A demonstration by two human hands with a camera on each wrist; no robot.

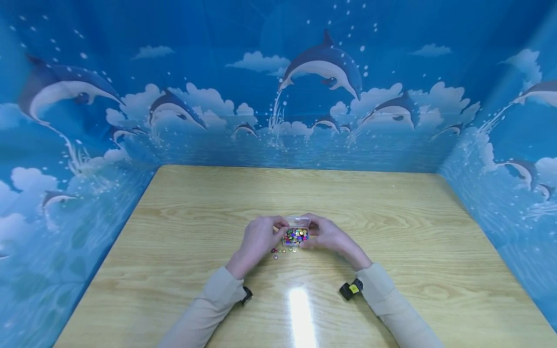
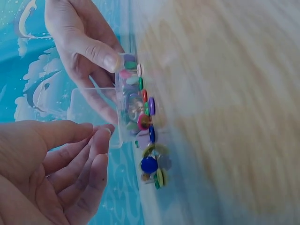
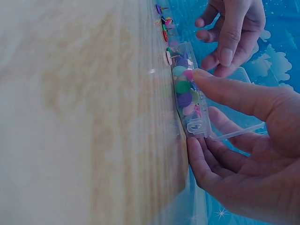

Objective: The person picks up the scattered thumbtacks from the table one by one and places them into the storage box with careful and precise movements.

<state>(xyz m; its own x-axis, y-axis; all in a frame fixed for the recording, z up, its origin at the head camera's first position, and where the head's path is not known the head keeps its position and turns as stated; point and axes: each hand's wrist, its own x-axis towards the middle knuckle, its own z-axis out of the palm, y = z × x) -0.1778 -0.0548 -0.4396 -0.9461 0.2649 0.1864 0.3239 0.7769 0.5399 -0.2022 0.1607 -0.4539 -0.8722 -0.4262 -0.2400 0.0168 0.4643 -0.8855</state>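
A small clear plastic box (image 1: 298, 221) of colourful thumbtacks (image 1: 296, 236) sits on the table with its hinged lid raised. My right hand (image 1: 332, 239) holds the box by its right side; in the right wrist view the thumb presses the front and the other fingers lie behind and below. At the box's left edge is my left hand (image 1: 259, 237), its thumb and fingertips drawn together near the lid. Whether anything is between those fingertips is hidden. Several loose thumbtacks (image 2: 149, 165) lie in front of the box, towards its left.
The wooden table (image 1: 209, 203) is bounded at the back and sides by blue cloth (image 1: 209, 145) printed with dolphins. Black straps with small dark devices (image 1: 350, 289) are worn on the wrists. A bright light reflection (image 1: 301, 314) lies on the tabletop near the front.
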